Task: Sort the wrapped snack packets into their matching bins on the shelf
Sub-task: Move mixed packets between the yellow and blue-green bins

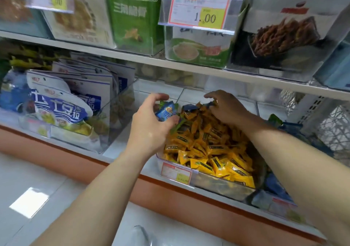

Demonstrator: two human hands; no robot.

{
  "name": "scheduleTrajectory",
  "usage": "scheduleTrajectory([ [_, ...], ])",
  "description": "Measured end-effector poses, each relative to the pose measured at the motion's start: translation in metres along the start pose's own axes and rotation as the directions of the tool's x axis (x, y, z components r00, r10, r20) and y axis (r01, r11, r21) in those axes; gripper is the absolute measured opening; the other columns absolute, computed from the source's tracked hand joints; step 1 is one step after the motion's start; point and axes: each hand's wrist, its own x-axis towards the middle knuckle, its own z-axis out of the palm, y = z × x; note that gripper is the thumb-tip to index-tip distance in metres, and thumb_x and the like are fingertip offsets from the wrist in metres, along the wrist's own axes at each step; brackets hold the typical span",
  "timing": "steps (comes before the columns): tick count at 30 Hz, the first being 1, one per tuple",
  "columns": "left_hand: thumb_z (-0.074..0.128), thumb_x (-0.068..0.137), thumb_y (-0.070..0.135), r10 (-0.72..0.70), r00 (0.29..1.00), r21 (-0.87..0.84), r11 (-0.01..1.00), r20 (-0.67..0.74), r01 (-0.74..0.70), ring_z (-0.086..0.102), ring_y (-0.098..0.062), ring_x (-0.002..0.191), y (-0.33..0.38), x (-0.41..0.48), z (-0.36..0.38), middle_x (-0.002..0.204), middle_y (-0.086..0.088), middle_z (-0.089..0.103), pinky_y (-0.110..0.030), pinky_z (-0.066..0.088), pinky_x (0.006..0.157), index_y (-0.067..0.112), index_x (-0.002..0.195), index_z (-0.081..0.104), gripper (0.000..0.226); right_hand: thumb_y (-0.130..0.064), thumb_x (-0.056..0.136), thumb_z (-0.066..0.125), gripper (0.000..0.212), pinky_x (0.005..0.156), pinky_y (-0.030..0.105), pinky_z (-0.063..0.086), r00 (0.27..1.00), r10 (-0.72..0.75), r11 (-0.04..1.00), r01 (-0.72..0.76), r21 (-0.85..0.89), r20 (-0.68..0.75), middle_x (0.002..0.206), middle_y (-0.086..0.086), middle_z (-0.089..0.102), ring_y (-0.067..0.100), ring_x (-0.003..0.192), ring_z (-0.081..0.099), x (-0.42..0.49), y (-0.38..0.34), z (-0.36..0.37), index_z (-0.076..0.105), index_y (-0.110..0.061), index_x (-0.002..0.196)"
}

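Right hand (225, 109) fingertips buried among yellow packets (208, 147), bin's price label (176, 173) blurred beyond reading, blue-wrapped stock (274, 187) half hidden behind right forearm, top-shelf boxes (132, 18) cropped by upper edge.

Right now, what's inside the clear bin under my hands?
A heap of yellow packets fills the bin; the left hand grips a blue packet at the back. Anything beneath the heap or the right hand is covered.
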Motion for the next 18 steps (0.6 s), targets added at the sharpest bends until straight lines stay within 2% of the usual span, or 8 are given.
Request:
scheduleTrajectory([
  [2,0.083,0.078,0.016,-0.012,1.0,-0.02,1.0,0.017,0.012,0.067,-0.011,0.098,-0.006,0.004,-0.002,0.111,0.009,0.066,-0.039,0.056,0.09,0.031,0.117,0.058,0.048,-0.009,0.093,0.058,0.044,0.102,0.038,0.042,0.997,0.055,0.993,-0.048,-0.108,0.059,0.14,0.007,0.054,0.027,0.125,0.052,0.019,0.005,0.007,0.057,-0.022,0.136],
  [4,0.082,0.078,0.016,-0.017,0.998,-0.037,0.999,0.056,0.019,0.065,-0.007,0.101,-0.01,0.006,-0.004,0.113,0.01,0.066,-0.036,0.056,0.091,0.03,0.118,0.059,0.048,-0.007,0.091,0.061,0.044,0.1,0.04,0.047,0.994,0.074,0.98,-0.059,-0.188,0.076,0.134,0.008,0.059,0.027,0.12,0.056,0.028,0.007,0.013,0.058,-0.02,0.134],
  [7,0.082,0.078,0.016,-0.038,0.994,-0.074,0.996,0.1,0.045,0.066,-0.005,0.096,-0.016,0.009,-0.01,0.109,0.01,0.066,-0.034,0.058,0.086,0.026,0.119,0.062,0.047,-0.013,0.089,0.067,0.032,0.088,0.038,0.051,0.998,0.044,0.955,-0.033,-0.296,0.032,0.117,0.006,0.066,0.025,0.104,0.061,0.031,0.006,0.014,0.067,-0.024,0.118],
  [10,0.083,0.077,0.016,-0.08,0.993,-0.11,0.99,0.085,0.089,0.067,-0.01,0.094,-0.024,0.012,-0.017,0.107,0.008,0.066,-0.03,0.059,0.081,0.025,0.119,0.063,0.047,-0.018,0.088,0.069,0.016,0.076,0.034,0.044,0.999,0.009,0.922,-0.029,-0.386,-0.053,0.103,0.003,0.068,0.023,0.096,0.059,0.027,0.005,0.012,0.073,-0.027,0.101],
  [12,0.083,0.076,0.018,-0.102,0.991,-0.11,0.988,0.084,0.111,0.067,-0.013,0.095,-0.029,0.012,-0.019,0.108,0.006,0.065,-0.024,0.059,0.076,0.026,0.119,0.063,0.048,-0.02,0.088,0.067,0.012,0.071,0.032,0.041,0.991,0.009,0.932,-0.056,-0.357,-0.132,0.101,0.003,0.065,0.024,0.097,0.057,0.022,0.003,0.009,0.073,-0.025,0.097],
  [15,0.083,0.076,0.019,-0.115,0.989,-0.119,0.985,0.097,0.126,0.067,-0.014,0.095,-0.032,0.011,-0.02,0.109,0.005,0.065,-0.018,0.056,0.07,0.025,0.12,0.062,0.049,-0.019,0.089,0.064,0.01,0.071,0.032,0.042,0.958,0.007,0.976,-0.068,-0.205,-0.287,0.104,0.004,0.061,0.024,0.099,0.057,0.017,-0.004,0.007,0.071,-0.022,0.096],
  [18,0.082,0.078,0.02,-0.124,0.986,-0.131,0.982,0.111,0.138,0.067,-0.012,0.094,-0.032,0.011,-0.021,0.108,0.005,0.064,-0.018,0.056,0.069,0.024,0.121,0.061,0.048,-0.018,0.091,0.061,0.011,0.074,0.031,0.041,0.934,-0.082,0.995,0.058,-0.08,-0.348,0.105,0.002,0.066,0.02,0.095,0.058,0.021,-0.02,0.011,0.068,-0.02,0.1],
])
